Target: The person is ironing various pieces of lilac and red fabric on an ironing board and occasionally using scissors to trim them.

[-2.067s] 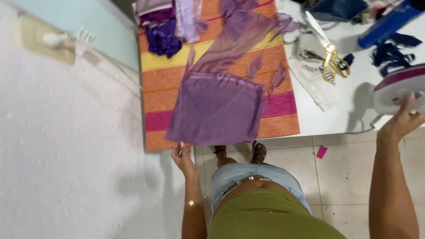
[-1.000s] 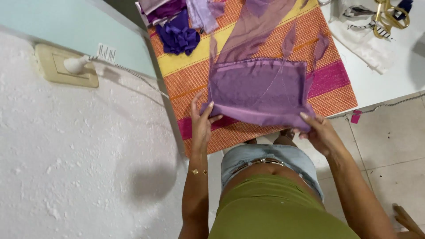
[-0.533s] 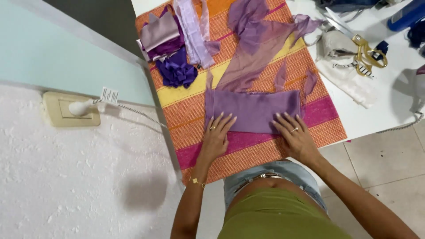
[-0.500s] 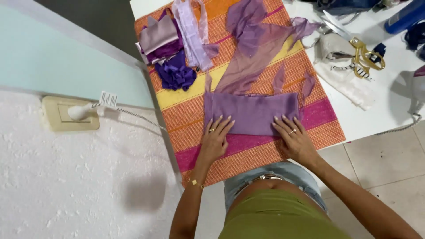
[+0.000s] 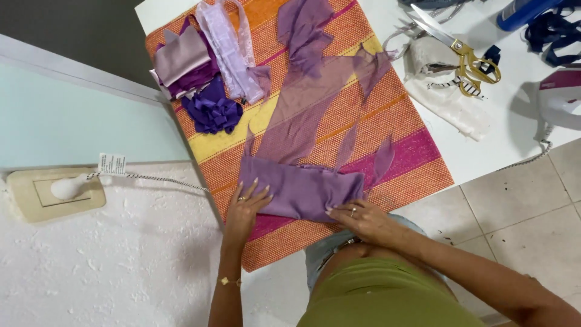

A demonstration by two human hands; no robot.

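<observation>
A folded purple cloth [image 5: 302,189] lies on a striped orange, yellow and pink mat [image 5: 396,142] near the table's front edge. My left hand [image 5: 245,209] rests flat on the cloth's left end, fingers spread. Flat on the lower right edge of the cloth lies my right hand [image 5: 363,219], a ring on one finger. A sheer purple fabric [image 5: 308,100] trails from the folded cloth up across the mat.
Folded lilac and purple pieces [image 5: 187,60], a dark purple fabric flower [image 5: 212,112] and a pale ribbon [image 5: 230,48] lie at the mat's far left. Gold-handled scissors [image 5: 463,51] and white cloth [image 5: 448,100] sit right, an iron [image 5: 560,100] at the edge. A wall socket [image 5: 54,191] holds a plug.
The purple cloth was lifted and folded in half, then laid down. Both hands have since slid outward and toward me, pressing its ends flat.
</observation>
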